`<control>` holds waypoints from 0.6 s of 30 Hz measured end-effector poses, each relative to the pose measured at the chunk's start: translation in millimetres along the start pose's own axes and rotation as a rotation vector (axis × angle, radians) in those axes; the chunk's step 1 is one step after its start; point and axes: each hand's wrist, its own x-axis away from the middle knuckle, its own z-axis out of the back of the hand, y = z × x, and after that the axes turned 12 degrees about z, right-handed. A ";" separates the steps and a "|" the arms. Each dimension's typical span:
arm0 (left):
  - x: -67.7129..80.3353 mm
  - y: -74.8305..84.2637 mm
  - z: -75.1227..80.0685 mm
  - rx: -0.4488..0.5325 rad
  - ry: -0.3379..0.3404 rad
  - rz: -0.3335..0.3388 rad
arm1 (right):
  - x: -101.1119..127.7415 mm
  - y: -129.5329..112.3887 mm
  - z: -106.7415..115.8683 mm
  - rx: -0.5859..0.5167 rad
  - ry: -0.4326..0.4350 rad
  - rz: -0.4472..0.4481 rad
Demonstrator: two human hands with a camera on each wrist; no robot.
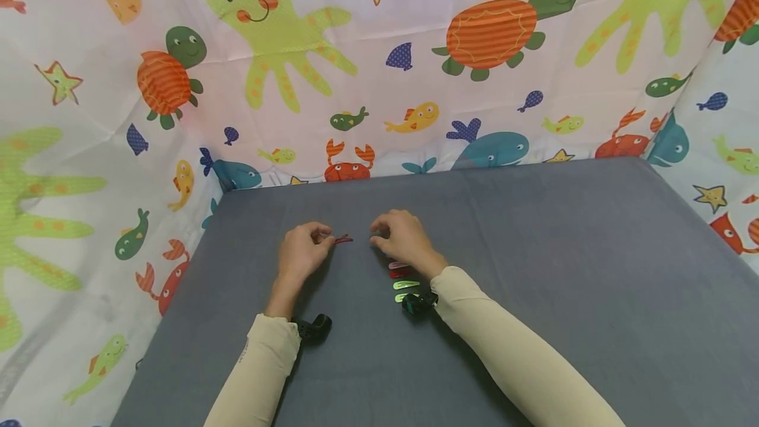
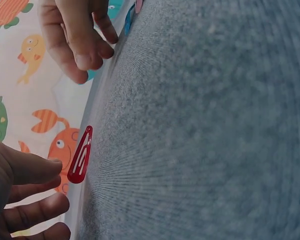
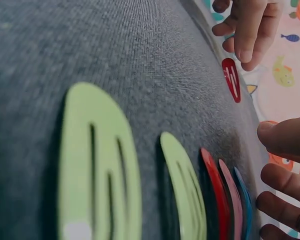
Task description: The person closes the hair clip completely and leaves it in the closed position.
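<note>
Green clips (image 1: 406,284), red clip (image 1: 342,239) beyond

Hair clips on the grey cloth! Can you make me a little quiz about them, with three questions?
1. True or false: the lone red clip lies beside the left hand.
2. What colour are the two clips nearest the right wrist camera?
3. Does the right hand hold a clip: A yes, B no?

Key: 1 true. 2 light green. 3 B, its fingers hang loosely curled over the grey cloth.

Bare grey cloth (image 1: 534,249) rightward, clip row (image 1: 403,279) beside right wrist
</note>
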 end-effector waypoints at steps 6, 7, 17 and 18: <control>-0.2 -1.9 -0.3 -0.014 -0.010 0.015 | -8.5 -0.4 -7.1 0.045 -0.009 -0.002; 0.0 -1.8 -0.3 -0.016 -0.014 0.018 | -9.3 -0.9 -8.0 0.049 -0.011 -0.003; -0.8 -2.8 -2.1 -0.036 -0.036 0.037 | -16.3 -8.8 -16.0 0.092 -0.054 -0.035; -0.8 -2.9 -2.3 -0.036 -0.036 0.037 | -17.0 -9.4 -16.9 0.094 -0.055 -0.039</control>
